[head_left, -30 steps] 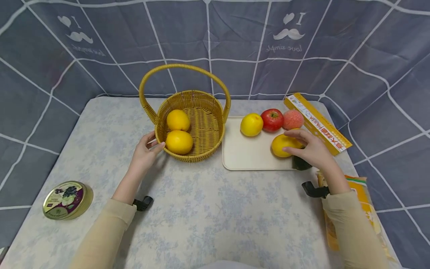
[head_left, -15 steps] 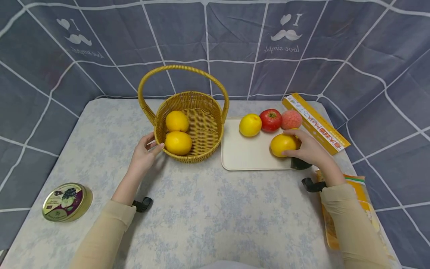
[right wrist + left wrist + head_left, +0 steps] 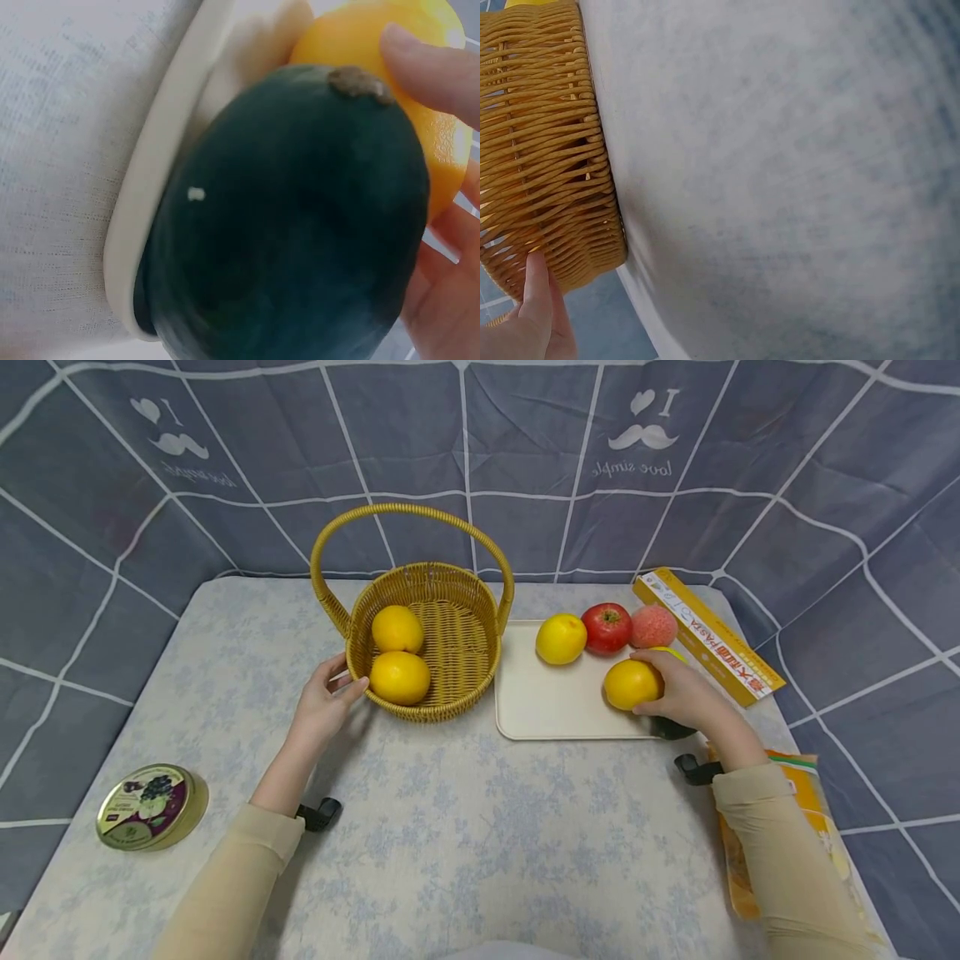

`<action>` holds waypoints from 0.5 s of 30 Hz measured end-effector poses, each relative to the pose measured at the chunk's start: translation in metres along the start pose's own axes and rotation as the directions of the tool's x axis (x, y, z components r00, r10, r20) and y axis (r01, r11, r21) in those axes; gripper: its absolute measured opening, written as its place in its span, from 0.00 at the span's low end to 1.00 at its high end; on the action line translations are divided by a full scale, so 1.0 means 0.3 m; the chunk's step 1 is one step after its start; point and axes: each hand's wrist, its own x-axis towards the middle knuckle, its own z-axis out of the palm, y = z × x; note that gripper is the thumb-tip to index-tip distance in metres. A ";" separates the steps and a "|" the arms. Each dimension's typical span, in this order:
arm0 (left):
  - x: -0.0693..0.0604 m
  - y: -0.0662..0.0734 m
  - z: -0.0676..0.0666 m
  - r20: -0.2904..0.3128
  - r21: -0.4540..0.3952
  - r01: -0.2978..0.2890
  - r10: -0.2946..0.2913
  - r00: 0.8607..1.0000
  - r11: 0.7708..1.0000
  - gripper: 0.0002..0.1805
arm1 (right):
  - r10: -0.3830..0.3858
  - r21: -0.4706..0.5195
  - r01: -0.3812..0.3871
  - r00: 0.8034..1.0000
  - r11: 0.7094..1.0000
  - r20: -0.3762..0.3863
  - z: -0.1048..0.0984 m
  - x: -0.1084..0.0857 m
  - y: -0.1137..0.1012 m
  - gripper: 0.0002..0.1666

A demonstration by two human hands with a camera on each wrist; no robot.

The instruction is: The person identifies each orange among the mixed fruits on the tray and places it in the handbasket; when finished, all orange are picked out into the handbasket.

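Note:
In the head view my left hand (image 3: 322, 700) holds the near left rim of the woven basket (image 3: 480, 681), where two orange-yellow fruits (image 3: 401, 677) lie on the left. The left wrist view shows fingers (image 3: 536, 289) against the basket's side (image 3: 547, 150). Over the right part of the cream tray (image 3: 540, 714), my right hand (image 3: 686, 697) grips an orange-yellow fruit (image 3: 630, 684), thumb on its near side. A dark green fruit (image 3: 292, 217) sits beside that orange fruit (image 3: 345, 37) in the right wrist view, partly under the hand in the head view.
A yellow fruit (image 3: 561, 639), a red apple (image 3: 607, 628) and a pink fruit (image 3: 654, 627) line the tray's back. Behind them lies a pasta box (image 3: 708, 635). An orange packet (image 3: 806, 793) is partly under the right sleeve. A round tin (image 3: 150, 807) stands at the left.
My right fingers have closed further round the orange-yellow fruit, and the hand has shifted slightly left. The left hand and the basket hold their place.

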 end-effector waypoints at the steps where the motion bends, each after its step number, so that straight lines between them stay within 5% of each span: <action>1: 0.001 0.000 -0.001 -0.002 -0.001 0.001 -0.001 1.000 1.000 0.38 | -0.009 -0.010 0.009 1.000 1.000 -0.007 0.001 0.000 -0.002 0.49; 15: 0.001 -0.003 -0.001 0.004 -0.023 -0.001 0.001 1.000 1.000 0.37 | 0.001 -0.001 -0.001 0.997 1.000 -0.075 0.019 -0.018 -0.013 0.50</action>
